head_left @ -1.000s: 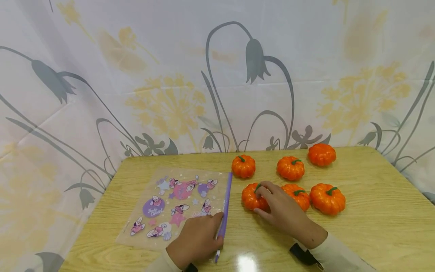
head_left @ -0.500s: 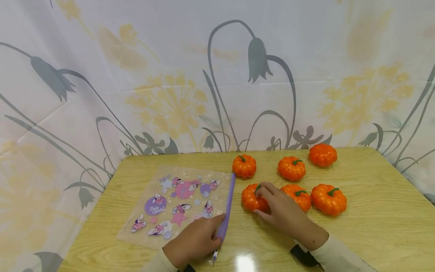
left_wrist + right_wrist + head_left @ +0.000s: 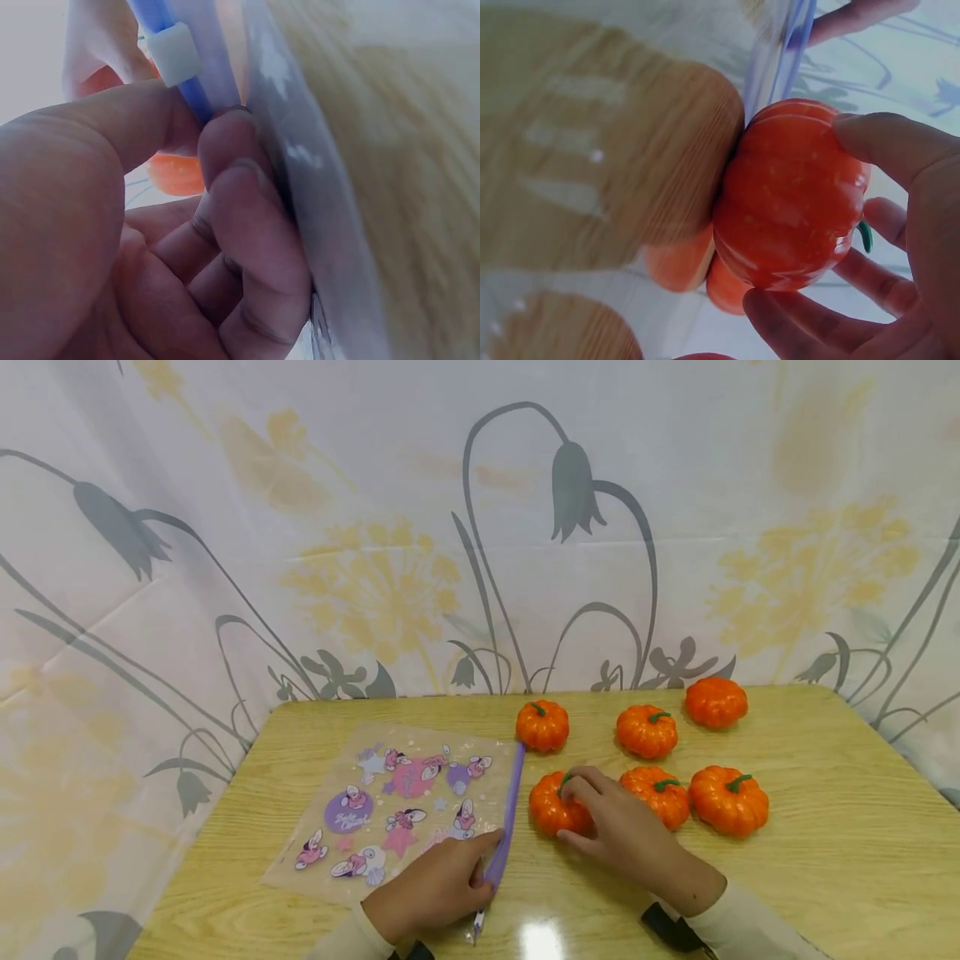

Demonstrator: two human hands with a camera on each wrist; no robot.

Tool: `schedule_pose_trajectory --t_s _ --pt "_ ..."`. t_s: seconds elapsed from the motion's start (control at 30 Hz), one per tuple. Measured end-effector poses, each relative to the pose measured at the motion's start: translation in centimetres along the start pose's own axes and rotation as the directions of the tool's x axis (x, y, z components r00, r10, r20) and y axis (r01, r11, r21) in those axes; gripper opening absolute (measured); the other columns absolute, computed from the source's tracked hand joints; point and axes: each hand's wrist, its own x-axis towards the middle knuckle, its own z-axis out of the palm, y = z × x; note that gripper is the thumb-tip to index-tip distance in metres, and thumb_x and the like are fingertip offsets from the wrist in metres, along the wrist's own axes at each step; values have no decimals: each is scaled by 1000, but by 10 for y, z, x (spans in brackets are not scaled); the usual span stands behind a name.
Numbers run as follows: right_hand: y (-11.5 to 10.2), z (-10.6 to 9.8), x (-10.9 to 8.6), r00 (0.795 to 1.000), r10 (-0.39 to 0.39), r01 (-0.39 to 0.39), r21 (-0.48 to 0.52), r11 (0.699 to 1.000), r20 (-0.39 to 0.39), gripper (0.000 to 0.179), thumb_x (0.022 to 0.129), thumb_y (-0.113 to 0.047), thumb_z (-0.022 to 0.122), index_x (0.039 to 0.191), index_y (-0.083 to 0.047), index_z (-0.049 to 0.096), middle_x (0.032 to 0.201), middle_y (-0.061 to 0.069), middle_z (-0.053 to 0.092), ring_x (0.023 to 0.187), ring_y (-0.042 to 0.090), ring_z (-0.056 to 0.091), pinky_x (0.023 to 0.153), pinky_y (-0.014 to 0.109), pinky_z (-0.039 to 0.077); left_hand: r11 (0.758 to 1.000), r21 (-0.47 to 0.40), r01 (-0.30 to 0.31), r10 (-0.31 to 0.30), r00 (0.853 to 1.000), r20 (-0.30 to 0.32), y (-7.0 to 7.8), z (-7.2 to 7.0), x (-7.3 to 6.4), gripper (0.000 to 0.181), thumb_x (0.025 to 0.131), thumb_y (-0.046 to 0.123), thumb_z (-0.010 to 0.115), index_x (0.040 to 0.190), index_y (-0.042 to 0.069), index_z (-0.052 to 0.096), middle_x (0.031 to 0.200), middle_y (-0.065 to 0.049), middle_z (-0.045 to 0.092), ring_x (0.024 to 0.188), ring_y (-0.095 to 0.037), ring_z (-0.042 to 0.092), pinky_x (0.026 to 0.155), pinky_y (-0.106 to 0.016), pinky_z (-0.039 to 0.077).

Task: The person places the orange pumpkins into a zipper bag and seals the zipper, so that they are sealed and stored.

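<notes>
A see-through zip bag [image 3: 307, 810] with pink and purple cartoon prints lies flat on the left of the table. My left hand [image 3: 435, 889] pinches its purple zip edge [image 3: 513, 793] between thumb and fingers. In the left wrist view, a white zip slider [image 3: 174, 54] shows beside the thumb. My right hand [image 3: 630, 835] grips a small orange toy pumpkin [image 3: 553, 806] with a green stem, just right of the bag's edge. Thumb and fingers are spread around it in the right wrist view, its stem between them.
Behind the held one stands another pumpkin [image 3: 542, 727]. Others, a near one [image 3: 656, 797], a right one [image 3: 727, 802], a middle one [image 3: 647, 732] and a far one [image 3: 716, 702], stand on the wooden table [image 3: 840, 827]. A flowered curtain [image 3: 480, 527] hangs behind.
The pumpkin in my right hand has shifted slightly left and nearer. My left hand keeps its pinch on the zip edge, and the head view has turned a little.
</notes>
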Motion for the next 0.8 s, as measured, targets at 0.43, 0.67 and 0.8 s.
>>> schedule_pose_trajectory --t_s 0.43,0.67,0.8 --pt "-2 3 -4 998 -23 24 -4 1000 65 53 85 -29 80 131 -16 58 136 8 54 94 20 69 77 35 59 997 75 -7 7 1000 2 3 2 -1 60 93 16 65 148 6 46 62 14 46 49 1 40 46 -17 34" --pt "-3 2 -5 997 -40 41 -13 999 70 49 84 -30 81 127 -18 61 137 9 53 101 24 68 78 37 59 998 68 11 -11 1000 1 4 1 0 57 96 20 64 149 10 46 63 13 48 50 0 42 46 -18 36" --pt "-4 2 -5 995 -42 42 -3 999 95 48 85 -30 79 128 -18 60 138 10 53 101 27 68 78 39 59 999 30 30 -30 1000 10 2 1 0 58 96 20 64 150 11 45 64 12 49 50 -1 43 46 -18 35"
